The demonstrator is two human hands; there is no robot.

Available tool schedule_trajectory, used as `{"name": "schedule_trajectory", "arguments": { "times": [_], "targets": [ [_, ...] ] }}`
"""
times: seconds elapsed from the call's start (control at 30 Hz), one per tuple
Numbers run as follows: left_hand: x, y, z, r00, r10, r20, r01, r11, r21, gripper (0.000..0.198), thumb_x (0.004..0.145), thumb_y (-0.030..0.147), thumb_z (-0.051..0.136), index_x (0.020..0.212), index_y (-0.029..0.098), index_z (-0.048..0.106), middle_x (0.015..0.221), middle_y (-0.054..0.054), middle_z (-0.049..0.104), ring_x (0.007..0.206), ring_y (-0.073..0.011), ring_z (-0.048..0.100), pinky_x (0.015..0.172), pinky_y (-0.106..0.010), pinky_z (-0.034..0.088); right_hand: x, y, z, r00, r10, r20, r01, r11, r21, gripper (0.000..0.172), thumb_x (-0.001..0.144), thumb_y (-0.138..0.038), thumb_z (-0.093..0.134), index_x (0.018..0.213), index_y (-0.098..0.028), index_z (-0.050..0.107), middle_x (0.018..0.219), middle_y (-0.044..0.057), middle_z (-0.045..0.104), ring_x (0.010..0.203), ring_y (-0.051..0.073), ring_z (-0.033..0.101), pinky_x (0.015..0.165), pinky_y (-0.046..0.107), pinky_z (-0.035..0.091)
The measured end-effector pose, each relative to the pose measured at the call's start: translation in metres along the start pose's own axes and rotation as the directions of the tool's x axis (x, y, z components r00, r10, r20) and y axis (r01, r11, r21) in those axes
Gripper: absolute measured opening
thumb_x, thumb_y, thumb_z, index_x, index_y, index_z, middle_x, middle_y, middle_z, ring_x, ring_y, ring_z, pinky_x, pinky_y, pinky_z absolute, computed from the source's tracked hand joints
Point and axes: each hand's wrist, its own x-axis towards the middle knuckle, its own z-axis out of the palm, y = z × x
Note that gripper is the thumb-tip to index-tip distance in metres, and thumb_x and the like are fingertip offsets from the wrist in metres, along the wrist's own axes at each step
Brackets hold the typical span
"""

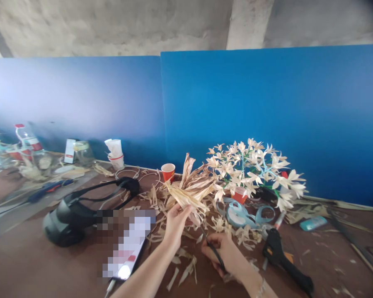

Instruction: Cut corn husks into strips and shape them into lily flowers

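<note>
Pale dried corn husks (189,194) fan out from my left hand (178,217), whose thumb and fingers pinch their lower ends. Just right of it, my right hand (222,252) is closed around dark-handled scissors (216,253). Their blades point up toward the husks, and their tips are hard to make out. Cut husk scraps (186,269) lie on the brown table beneath both hands. Behind the right hand stands a bunch of cream husk flowers (251,165) on green stems, set around a red paper cup (240,194).
A black glue gun (282,258) and a roll of light blue ribbon (238,215) lie right. Left are a phone (132,248) and a black headset (68,223). A red cup (168,171) stands near the blue partition (267,99); bottles and jars (84,153) sit far left.
</note>
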Motion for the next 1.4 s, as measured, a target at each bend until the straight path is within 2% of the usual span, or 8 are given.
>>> {"name": "schedule_trajectory", "arguments": {
  "times": [0.2,0.4,0.53,0.93,1.13,1.4],
  "targets": [
    [0.003,0.003,-0.004,0.999,0.013,-0.036,-0.013,1.0,-0.002,0.038,0.061,0.04,0.07,0.086,0.012,0.065,0.067,-0.003,0.064,0.055,-0.0139,0.059,0.045,-0.021,0.045,-0.007,-0.008,-0.004,0.998,0.017,0.058,-0.019,0.999,0.042,0.022,0.067,-0.036,0.058,0.074,-0.015,0.054,0.038,-0.009,0.048,0.027,0.004,0.038,0.029,0.014,0.03],
    [0.004,0.011,-0.005,0.995,0.008,-0.103,-0.003,0.999,0.054,0.037,0.062,0.04,0.068,0.085,0.012,0.063,0.066,-0.002,0.064,0.048,-0.0108,0.054,0.04,-0.02,0.042,-0.007,-0.002,-0.01,0.991,0.043,0.123,-0.048,0.998,0.035,0.027,0.067,-0.039,0.06,0.081,-0.016,0.054,0.042,-0.006,0.054,0.029,0.005,0.044,0.031,0.013,0.026],
    [0.003,0.012,-0.005,0.991,0.005,-0.132,0.007,0.995,0.096,0.037,0.063,0.041,0.066,0.085,0.012,0.062,0.062,-0.002,0.064,0.049,-0.0125,0.056,0.038,-0.019,0.04,-0.004,0.003,-0.008,0.99,0.029,0.14,-0.036,0.998,0.047,0.027,0.067,-0.039,0.06,0.078,-0.016,0.052,0.042,-0.007,0.054,0.031,0.006,0.046,0.033,0.014,0.032],
    [0.001,0.01,-0.003,0.995,-0.027,-0.098,0.034,0.997,0.067,0.03,0.062,0.037,0.067,0.077,0.012,0.063,0.061,-0.003,0.065,0.051,-0.0143,0.058,0.042,-0.021,0.041,-0.002,0.003,-0.004,0.994,-0.029,0.108,0.028,1.0,0.008,0.022,0.068,-0.036,0.059,0.073,-0.016,0.052,0.041,-0.008,0.049,0.03,0.005,0.044,0.03,0.014,0.035],
    [0.0,0.009,-0.001,0.996,-0.046,-0.075,0.05,0.997,0.057,0.03,0.062,0.037,0.066,0.078,0.012,0.063,0.06,-0.004,0.064,0.054,-0.0162,0.06,0.043,-0.021,0.042,-0.002,0.001,-0.002,0.996,-0.021,0.084,0.021,1.0,0.004,0.024,0.067,-0.039,0.059,0.073,-0.016,0.053,0.041,-0.008,0.048,0.03,0.004,0.041,0.03,0.015,0.037],
    [-0.001,0.011,-0.001,0.997,-0.036,-0.072,0.04,0.998,0.055,0.03,0.059,0.039,0.068,0.073,0.013,0.062,0.061,-0.002,0.064,0.048,-0.0128,0.056,0.041,-0.021,0.043,-0.006,-0.005,-0.002,0.998,0.022,0.06,-0.022,1.0,0.01,0.028,0.065,-0.042,0.062,0.074,-0.016,0.052,0.039,-0.009,0.047,0.028,0.005,0.039,0.029,0.015,0.034]
  ]
}}
